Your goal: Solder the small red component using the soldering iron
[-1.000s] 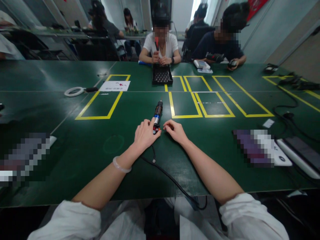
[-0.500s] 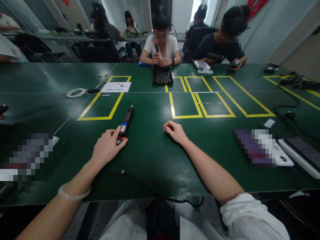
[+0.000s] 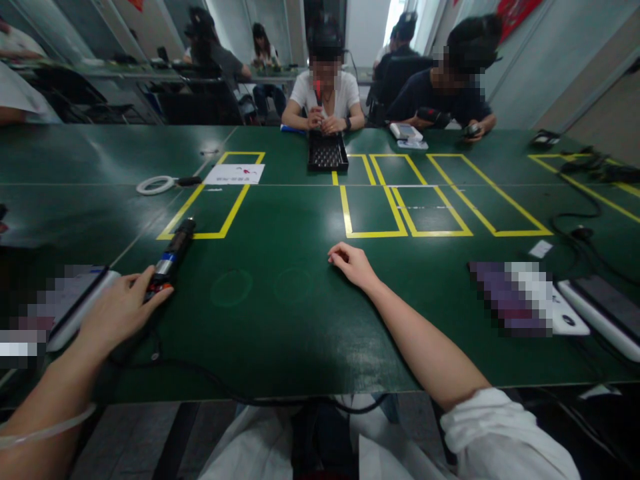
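My left hand is closed around the rear end of an electric screwdriver, a dark tool with a silver and blue band. Its front end points away from me and lies over the corner of a yellow taped outline. A black cord trails from the tool toward the table's near edge. My right hand rests on the green table with its fingers curled in, and nothing shows in them.
Yellow tape outlines mark the table. A white paper and a white ring-shaped item lie to the left. Across, a person works over a black tray. Devices and cables sit at right; a blurred-out item lies left.
My left hand has moved to the left and slightly toward me, carrying the electric screwdriver and dragging its cord. My right hand has stayed where it was.
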The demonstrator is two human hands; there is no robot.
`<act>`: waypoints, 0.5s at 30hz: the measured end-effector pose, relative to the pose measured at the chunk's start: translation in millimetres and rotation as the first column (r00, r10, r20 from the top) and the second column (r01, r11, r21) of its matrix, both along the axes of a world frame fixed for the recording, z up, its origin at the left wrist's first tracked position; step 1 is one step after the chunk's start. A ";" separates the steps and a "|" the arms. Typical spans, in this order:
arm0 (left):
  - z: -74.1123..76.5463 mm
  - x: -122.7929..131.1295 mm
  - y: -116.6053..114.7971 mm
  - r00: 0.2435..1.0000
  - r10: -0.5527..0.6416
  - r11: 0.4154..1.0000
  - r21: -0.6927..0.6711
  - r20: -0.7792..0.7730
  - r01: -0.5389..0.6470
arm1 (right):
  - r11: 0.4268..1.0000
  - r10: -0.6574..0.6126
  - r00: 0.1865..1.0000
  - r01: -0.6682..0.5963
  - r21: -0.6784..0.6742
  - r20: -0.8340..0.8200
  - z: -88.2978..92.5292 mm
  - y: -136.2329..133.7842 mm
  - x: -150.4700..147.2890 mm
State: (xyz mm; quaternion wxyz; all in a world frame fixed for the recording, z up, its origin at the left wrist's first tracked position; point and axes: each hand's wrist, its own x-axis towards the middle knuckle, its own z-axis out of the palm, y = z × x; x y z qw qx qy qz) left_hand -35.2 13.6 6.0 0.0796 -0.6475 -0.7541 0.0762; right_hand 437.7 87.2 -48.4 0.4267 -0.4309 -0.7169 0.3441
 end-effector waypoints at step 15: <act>10.1 23.0 -27.5 0.974 0.021 0.989 0.148 -0.224 0.013 | 1.000 -0.005 0.999 0.006 -0.012 0.040 0.1 -0.2 0.7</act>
